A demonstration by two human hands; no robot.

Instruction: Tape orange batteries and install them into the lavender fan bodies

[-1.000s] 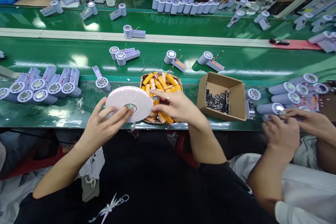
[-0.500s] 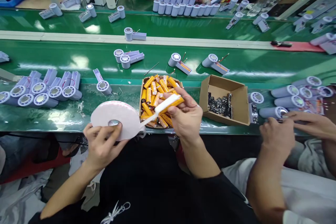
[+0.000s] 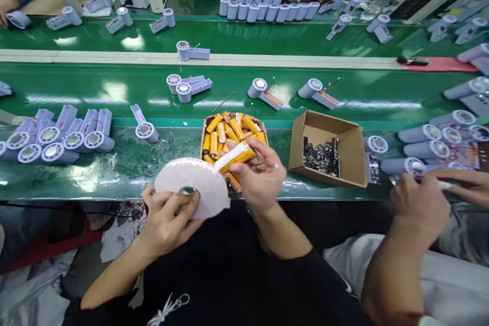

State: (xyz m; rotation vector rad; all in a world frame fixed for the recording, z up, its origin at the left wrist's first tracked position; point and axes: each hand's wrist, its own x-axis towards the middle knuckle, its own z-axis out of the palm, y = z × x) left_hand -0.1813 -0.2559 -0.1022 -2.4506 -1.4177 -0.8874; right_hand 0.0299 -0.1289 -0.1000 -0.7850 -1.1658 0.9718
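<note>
My left hand (image 3: 171, 221) grips a large white roll of tape (image 3: 210, 188), fingers at its centre hole. Between the thumb and fingers of my right hand (image 3: 262, 173) is an orange battery (image 3: 241, 157), tilted, with a white strip of tape (image 3: 229, 157) along its upper side. The battery's left end is close against the roll's upper right edge; whether they touch I cannot tell. Just beyond both hands, a cardboard box (image 3: 202, 135) holds many orange batteries (image 3: 220, 132), partly hidden by the roll and my right hand.
An open carton (image 3: 349, 150) of small dark parts stands right of the batteries. Lilac fan housings (image 3: 97, 140) cluster at left, and more (image 3: 428, 150) at right. A co-worker's hands (image 3: 420, 198) work at the right. Other people sit across the green belt (image 3: 133, 84).
The roll has moved right and slightly down, and the battery left, so they are now close together. The length of tape stretched between them no longer shows.
</note>
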